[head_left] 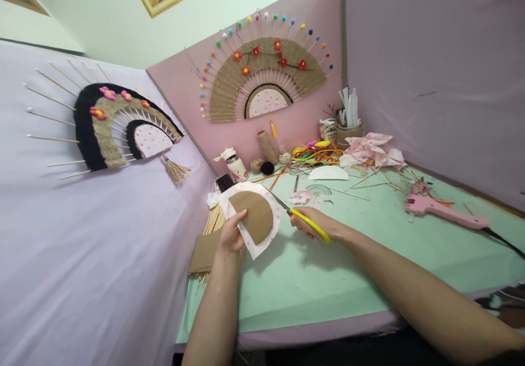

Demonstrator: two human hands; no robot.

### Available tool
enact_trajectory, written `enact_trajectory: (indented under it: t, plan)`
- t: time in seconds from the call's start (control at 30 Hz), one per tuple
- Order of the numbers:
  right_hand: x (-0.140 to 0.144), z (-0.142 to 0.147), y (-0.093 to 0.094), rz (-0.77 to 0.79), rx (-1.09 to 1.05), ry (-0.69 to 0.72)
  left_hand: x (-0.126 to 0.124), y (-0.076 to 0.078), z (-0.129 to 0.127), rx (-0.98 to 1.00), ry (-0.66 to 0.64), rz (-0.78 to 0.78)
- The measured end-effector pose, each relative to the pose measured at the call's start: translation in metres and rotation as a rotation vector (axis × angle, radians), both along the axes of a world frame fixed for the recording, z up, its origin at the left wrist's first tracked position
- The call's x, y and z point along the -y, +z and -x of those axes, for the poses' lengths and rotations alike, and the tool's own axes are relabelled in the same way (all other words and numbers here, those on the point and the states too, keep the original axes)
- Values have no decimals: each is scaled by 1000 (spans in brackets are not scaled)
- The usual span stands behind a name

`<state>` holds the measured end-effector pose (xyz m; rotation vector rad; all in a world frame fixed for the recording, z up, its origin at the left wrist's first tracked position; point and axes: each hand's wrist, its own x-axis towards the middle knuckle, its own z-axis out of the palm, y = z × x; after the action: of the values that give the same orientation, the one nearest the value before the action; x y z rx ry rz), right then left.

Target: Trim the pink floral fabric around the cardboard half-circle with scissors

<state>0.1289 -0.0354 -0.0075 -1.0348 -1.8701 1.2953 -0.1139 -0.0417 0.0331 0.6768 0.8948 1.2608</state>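
Note:
My left hand (233,234) pinches a brown half-round piece of cardboard (256,215) together with the white, pink-dotted fabric (273,229) behind it. The fabric stands out as a border around the cardboard's curved edge. In my right hand (309,224) is a pair of scissors (315,226) with yellow handles. Their blades point up and left, at the upper right edge of the fabric. Whether the blades touch the fabric I cannot tell. Both pieces are held above the green tabletop (311,289).
A pink glue gun (447,213) with a black cord lies at the right. Toward the back are crumpled dotted fabric (373,150), a protractor (319,190), a white half-round piece (328,173) and a bottle (235,166). Cardboard (203,254) and sticks lie left; decorated fans (268,54) hang on the panels.

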Motion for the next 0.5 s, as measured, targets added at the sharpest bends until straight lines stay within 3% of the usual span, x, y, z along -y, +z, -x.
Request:
enact_trajectory:
  t: [0.5]
  plan:
    - [8,-1,16,-21,13,-41,3,4,-3,19,13,19]
